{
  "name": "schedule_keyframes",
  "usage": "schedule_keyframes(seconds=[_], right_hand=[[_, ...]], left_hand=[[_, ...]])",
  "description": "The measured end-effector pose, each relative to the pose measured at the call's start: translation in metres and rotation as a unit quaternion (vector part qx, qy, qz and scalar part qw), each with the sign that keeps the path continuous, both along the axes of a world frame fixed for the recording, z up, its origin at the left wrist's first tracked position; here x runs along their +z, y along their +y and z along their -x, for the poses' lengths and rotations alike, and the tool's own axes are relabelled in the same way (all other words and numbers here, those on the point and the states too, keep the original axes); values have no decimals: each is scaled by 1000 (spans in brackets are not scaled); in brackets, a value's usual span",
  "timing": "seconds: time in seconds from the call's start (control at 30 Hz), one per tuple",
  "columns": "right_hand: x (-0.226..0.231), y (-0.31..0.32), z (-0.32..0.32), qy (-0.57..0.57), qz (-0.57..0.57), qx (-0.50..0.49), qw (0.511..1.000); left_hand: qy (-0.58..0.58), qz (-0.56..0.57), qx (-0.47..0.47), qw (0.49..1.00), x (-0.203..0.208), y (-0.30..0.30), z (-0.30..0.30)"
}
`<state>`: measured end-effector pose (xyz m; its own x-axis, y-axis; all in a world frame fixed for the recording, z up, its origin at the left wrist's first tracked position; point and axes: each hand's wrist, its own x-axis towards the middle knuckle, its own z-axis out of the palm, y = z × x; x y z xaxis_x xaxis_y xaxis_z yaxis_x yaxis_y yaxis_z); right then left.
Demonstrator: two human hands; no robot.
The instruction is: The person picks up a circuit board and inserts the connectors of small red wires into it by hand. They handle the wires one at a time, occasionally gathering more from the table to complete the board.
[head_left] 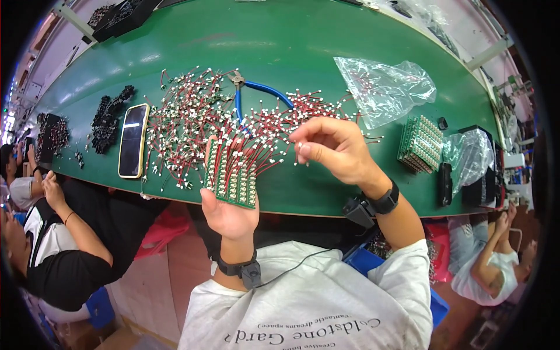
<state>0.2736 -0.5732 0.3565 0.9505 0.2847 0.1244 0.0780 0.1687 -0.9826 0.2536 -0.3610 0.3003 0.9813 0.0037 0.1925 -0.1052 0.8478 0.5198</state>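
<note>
My left hand (230, 217) holds up a green circuit board panel (238, 185) at its lower end, thumb on the left edge. Rows of small pale connectors cover the panel, and several red wires with white plugs stick out from its far part. To the right, my right hand (335, 150) is raised with thumb and index finger pinched on a small white connector (300, 146), mostly hidden by the fingertips. Behind both hands spreads a large heap of red-wired connectors (186, 111). Blue-handled cutting pliers (265, 88) lie open across the heap.
A phone (133, 141) and black parts (106, 125) lie left of the heap. On the right are a clear plastic bag (388, 93), a stack of circuit boards (421, 144) and a black box (479, 189). Other people sit at the green table (262, 44) on both sides.
</note>
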Motion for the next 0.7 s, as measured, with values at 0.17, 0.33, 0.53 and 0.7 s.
schedule_keyframes(seconds=[0.17,0.33,0.53,0.7], right_hand=[[6,13,12,-71,135,18,988],[-3,33,16,-192,256,-7,947],[-16,40,19,-192,259,15,946],[-21,43,22,-248,255,-8,935]], left_hand=[[16,2,7,1000,4,-9,1],[8,-5,-3,1000,4,-16,4],[-3,-24,-9,1000,5,-19,7],[7,-46,13,999,1,-17,6]])
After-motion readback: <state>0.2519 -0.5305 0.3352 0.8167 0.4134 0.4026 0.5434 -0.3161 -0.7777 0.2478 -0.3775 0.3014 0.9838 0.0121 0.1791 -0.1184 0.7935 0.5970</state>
